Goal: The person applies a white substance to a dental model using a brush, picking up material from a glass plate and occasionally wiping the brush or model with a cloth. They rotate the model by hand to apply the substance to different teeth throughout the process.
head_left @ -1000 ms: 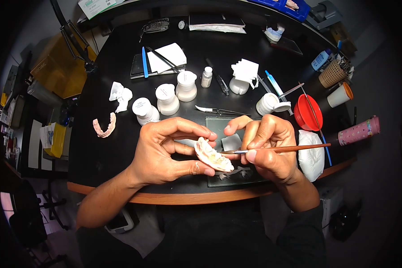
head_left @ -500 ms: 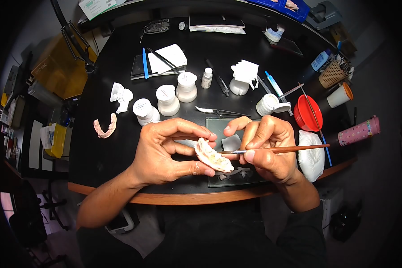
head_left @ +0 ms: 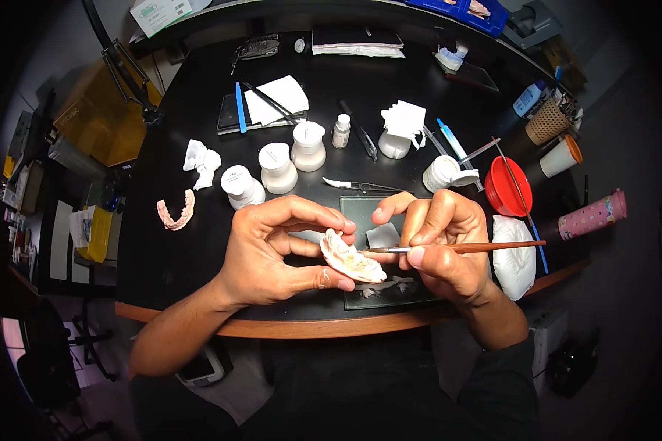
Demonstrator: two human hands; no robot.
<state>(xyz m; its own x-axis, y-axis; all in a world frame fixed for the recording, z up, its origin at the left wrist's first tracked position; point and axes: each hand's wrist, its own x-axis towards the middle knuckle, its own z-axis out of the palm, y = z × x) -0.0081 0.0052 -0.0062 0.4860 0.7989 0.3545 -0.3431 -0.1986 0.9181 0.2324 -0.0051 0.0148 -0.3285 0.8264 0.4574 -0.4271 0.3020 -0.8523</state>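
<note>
Between the thumb and fingers of my left hand point(head_left: 272, 253) is a cream and pink dental model point(head_left: 351, 259), tilted with its inner side toward my right. My right hand point(head_left: 449, 246) pinches a paintbrush point(head_left: 485, 247) with a reddish wooden handle and a metal ferrule. The brush tip is at the edge of the dental model; whether it touches is too fine to tell. Under both hands lies a glass slab point(head_left: 353, 213) with a small whitish square pad point(head_left: 382, 236) and pale smears on it.
Several white-lidded jars point(head_left: 278, 167) stand beyond my left hand, near a horseshoe-shaped dental model point(head_left: 176, 211). Tweezers point(head_left: 360, 184) lie behind the slab. To the right are an open white jar point(head_left: 441, 173), a red bowl point(head_left: 507, 187) and a white bag point(head_left: 513, 257).
The whole view has shifted very slightly. Both hands keep their grips, and the brush tip stays at the dental model with hardly any movement.
</note>
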